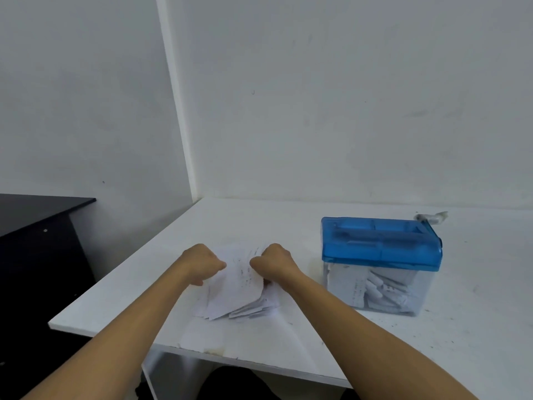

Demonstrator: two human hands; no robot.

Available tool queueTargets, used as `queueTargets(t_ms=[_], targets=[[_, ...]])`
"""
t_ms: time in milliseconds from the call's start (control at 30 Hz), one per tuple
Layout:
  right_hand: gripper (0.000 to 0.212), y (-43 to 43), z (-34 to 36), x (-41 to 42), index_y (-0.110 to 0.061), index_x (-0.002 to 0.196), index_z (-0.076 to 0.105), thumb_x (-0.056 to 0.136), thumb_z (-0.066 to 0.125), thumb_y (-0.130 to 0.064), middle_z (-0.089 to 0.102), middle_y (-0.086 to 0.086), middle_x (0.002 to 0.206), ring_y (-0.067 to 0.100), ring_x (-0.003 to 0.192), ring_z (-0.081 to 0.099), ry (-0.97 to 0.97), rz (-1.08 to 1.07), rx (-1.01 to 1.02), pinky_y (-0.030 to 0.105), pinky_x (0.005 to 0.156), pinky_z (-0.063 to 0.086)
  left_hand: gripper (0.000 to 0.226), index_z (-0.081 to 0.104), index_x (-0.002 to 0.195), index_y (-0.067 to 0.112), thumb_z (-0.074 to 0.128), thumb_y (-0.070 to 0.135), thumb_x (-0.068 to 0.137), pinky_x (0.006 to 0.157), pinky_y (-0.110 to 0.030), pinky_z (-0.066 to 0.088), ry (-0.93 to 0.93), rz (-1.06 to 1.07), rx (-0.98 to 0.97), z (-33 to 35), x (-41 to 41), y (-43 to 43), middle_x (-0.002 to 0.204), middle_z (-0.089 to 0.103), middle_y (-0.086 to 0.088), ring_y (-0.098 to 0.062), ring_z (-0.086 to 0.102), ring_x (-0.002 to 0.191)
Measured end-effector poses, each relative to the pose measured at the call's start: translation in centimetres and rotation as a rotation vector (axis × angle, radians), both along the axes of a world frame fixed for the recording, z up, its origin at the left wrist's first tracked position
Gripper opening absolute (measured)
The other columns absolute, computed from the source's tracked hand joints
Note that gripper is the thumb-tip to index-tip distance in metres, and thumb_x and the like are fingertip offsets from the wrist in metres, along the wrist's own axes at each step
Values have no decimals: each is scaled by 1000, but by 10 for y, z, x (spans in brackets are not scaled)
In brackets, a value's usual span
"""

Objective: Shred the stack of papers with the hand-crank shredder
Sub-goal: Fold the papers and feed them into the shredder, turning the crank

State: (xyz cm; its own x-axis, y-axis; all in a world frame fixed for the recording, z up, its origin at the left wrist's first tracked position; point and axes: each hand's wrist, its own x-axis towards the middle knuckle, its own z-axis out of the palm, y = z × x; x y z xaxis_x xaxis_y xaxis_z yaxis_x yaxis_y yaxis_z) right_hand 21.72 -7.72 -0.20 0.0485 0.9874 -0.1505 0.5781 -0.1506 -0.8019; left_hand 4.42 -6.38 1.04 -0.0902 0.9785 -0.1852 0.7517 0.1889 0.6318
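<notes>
A loose stack of white printed papers [236, 298] lies fanned out on the white table [288, 345]. My left hand [202, 261] grips the stack's left side with curled fingers, and my right hand [272, 262] grips its right side. One sheet stands raised between the two hands. To the right stands the hand-crank shredder [380, 241], a blue lid on a clear bin [375, 290] holding several paper strips. Its pale crank handle [431, 217] sticks out at the back right corner. Neither hand touches the shredder.
White walls meet in a corner just behind the table. A black desk [37, 215] stands lower at the left, beyond the table's left edge. The table's front edge runs close to my body, with a dark gap beneath it.
</notes>
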Motion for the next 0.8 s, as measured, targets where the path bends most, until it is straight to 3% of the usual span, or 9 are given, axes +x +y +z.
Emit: queueTargets(t_ms=[67,133,200,267,333,500,633,733,800], targets=[[29,0,-2,6,-17,66,33,88,50,-10,38,-1,69,15,55,35,43,-30,18,24,46,28,47,63,106,-9,68,36,93,76,-35,60,68,17,-14,-10,3,3,109,63,-28,-32,66,91],[22,1,-4,9,-16,72,39,91,50,-13,44,-1,76,15,61,42,75,-68,43,24,50,32,74,57,127,-8,71,52,87,67,-30,55,132,24,-49,-16,9,1,127,61,-25,-32,65,101],[4,2,-5,12,-14,92,50,93,49,-18,54,1,93,17,78,55,121,-105,67,25,60,42,95,57,133,9,72,75,67,77,-31,55,207,19,-31,-21,16,-2,130,60,-14,-30,63,109],[17,2,-6,14,-14,110,51,94,49,-20,57,1,107,21,94,61,173,-142,74,28,70,49,113,51,140,25,68,88,47,94,-33,51,308,-2,-28,-24,23,-5,136,53,-7,-27,55,119],[20,-1,-7,16,-16,115,50,95,48,-20,57,-1,110,22,98,63,210,-161,75,29,74,53,105,46,142,25,76,79,57,97,-32,48,351,-8,-41,-23,29,-7,139,46,-9,-28,51,125],[22,-12,-10,20,-11,115,51,94,48,-18,56,2,108,17,89,55,220,-158,74,25,61,41,61,54,116,7,84,41,76,79,-36,61,256,33,-91,-8,36,-8,119,54,-11,-30,66,89],[13,-16,-9,22,-12,105,49,92,49,-16,51,1,97,13,76,48,193,-127,75,24,59,38,40,55,103,3,80,25,81,66,-36,62,197,45,-90,2,35,-6,115,55,-15,-31,67,85],[38,-19,-7,22,-14,129,41,94,52,-11,54,4,118,18,94,53,175,-81,82,27,74,46,40,55,93,4,83,31,81,66,-34,61,209,51,-103,5,34,-9,110,58,-14,-25,64,76],[57,-21,-5,23,-21,142,30,93,52,-3,55,6,122,20,97,56,193,-59,125,27,76,49,45,52,97,4,82,35,82,68,-32,57,218,50,-89,5,33,-9,113,57,-14,-27,61,83]])
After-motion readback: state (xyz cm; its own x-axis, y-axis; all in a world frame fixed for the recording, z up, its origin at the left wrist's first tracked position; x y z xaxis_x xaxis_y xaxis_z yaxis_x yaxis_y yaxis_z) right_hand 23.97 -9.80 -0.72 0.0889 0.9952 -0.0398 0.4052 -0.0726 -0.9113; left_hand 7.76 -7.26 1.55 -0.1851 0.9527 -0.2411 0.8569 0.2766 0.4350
